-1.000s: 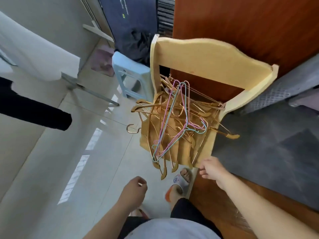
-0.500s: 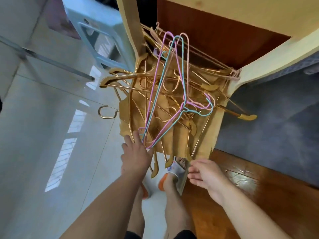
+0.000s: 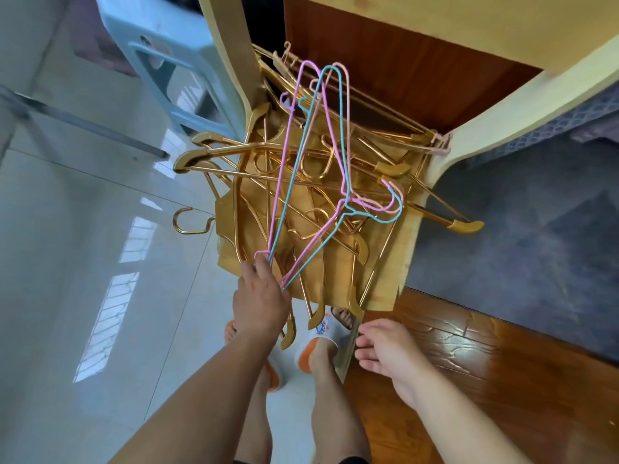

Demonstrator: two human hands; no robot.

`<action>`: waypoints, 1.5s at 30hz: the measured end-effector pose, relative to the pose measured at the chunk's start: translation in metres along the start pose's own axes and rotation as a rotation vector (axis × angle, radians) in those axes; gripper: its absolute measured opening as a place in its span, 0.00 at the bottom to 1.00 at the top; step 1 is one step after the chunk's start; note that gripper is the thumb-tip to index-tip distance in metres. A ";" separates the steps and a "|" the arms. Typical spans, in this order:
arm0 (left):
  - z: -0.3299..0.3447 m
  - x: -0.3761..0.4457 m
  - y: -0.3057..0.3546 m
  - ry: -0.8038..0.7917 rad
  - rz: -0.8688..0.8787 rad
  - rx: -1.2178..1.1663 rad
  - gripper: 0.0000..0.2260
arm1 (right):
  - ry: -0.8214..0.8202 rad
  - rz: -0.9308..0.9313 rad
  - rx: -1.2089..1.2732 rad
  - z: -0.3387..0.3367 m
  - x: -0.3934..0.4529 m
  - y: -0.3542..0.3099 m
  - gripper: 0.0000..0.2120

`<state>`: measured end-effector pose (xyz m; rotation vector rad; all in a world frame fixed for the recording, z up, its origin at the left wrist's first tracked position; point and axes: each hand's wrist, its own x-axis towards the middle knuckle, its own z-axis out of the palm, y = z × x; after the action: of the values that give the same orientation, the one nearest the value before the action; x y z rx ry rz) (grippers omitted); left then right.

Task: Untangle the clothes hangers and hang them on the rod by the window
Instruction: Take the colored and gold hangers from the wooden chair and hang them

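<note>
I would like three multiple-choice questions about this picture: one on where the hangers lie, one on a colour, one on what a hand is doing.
1. Where does the pile of gold hangers lie?
A. on the chair seat
B. on the blue stool
C. on the grey rug

2. What colour is the stool beside the chair?
A. red
B. light blue
C. black

3. What is the left hand doing?
A. resting flat on the floor
B. holding a slipper
C. holding the corner of the pink and blue wire hangers

Answers: 1 A, the hangers cover the wooden seat. 2 B, its plastic is pale blue. 3 C, its grip is on the wire corner; the right hand holds nothing.
</note>
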<state>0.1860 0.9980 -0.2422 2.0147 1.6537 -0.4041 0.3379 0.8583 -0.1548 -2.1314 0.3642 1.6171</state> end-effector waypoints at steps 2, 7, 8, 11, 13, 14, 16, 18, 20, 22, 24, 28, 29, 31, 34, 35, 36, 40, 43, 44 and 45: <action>-0.004 -0.005 -0.002 -0.001 0.010 -0.064 0.31 | 0.006 0.008 -0.027 -0.002 0.004 0.006 0.07; -0.024 -0.027 -0.011 -0.012 0.057 -0.294 0.31 | 0.012 0.020 -0.103 -0.001 0.010 0.018 0.08; -0.030 -0.034 -0.015 -0.011 0.067 -0.325 0.30 | 0.021 0.018 -0.127 0.000 0.010 0.019 0.08; -0.052 -0.056 -0.039 -0.005 0.056 -0.432 0.30 | 0.045 0.026 -0.164 0.002 0.009 0.022 0.08; -0.067 -0.074 -0.061 0.008 0.030 -0.466 0.29 | 0.053 0.028 -0.182 0.005 0.007 0.022 0.08; -0.075 -0.083 -0.075 0.023 0.013 -0.475 0.28 | 0.050 0.028 -0.182 0.007 0.005 0.022 0.08; -0.091 -0.103 -0.104 0.053 -0.044 -0.494 0.28 | 0.043 0.036 -0.157 0.013 0.002 0.021 0.09; -0.107 -0.125 -0.138 0.076 -0.126 -0.485 0.29 | 0.044 0.054 -0.153 0.025 -0.003 0.020 0.10; -0.117 -0.144 -0.166 0.107 -0.212 -0.485 0.29 | 0.039 0.058 -0.206 0.039 -0.005 0.015 0.10; -0.126 -0.160 -0.190 0.123 -0.308 -0.499 0.29 | 0.019 0.047 -0.276 0.059 -0.003 0.005 0.10; -0.130 -0.174 -0.213 0.136 -0.394 -0.512 0.29 | -0.002 0.008 -0.315 0.084 0.003 -0.010 0.09; -0.118 -0.183 -0.240 0.156 -0.505 -0.561 0.28 | 0.070 -0.175 -0.389 0.127 0.029 -0.047 0.14; -0.114 -0.183 -0.241 0.161 -0.527 -0.582 0.28 | 0.104 -0.188 -0.358 0.135 0.031 -0.057 0.13; -0.106 -0.180 -0.241 0.167 -0.570 -0.622 0.27 | 0.179 -0.173 -0.255 0.150 0.042 -0.071 0.11; -0.097 -0.177 -0.238 0.180 -0.593 -0.671 0.27 | 0.244 -0.121 -0.141 0.165 0.063 -0.081 0.11; -0.096 -0.177 -0.237 0.184 -0.596 -0.692 0.27 | 0.263 -0.097 -0.121 0.166 0.068 -0.080 0.10; -0.094 -0.176 -0.237 0.187 -0.596 -0.710 0.27 | 0.278 -0.076 -0.095 0.167 0.073 -0.079 0.09; -0.094 -0.176 -0.242 0.176 -0.604 -0.755 0.28 | 0.337 -0.105 -0.115 0.173 0.084 -0.076 0.16; -0.098 -0.176 -0.245 0.160 -0.588 -0.744 0.29 | 0.396 -0.131 -0.103 0.174 0.070 -0.078 0.12; -0.098 -0.176 -0.247 0.156 -0.583 -0.735 0.29 | 0.405 -0.131 -0.105 0.174 0.065 -0.079 0.09; -0.100 -0.176 -0.248 0.152 -0.575 -0.732 0.29 | 0.410 -0.142 -0.124 0.172 0.058 -0.080 0.06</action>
<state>-0.1022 0.9423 -0.1140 1.0476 2.0678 0.1693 0.2460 1.0156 -0.2343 -2.5205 0.2328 1.1461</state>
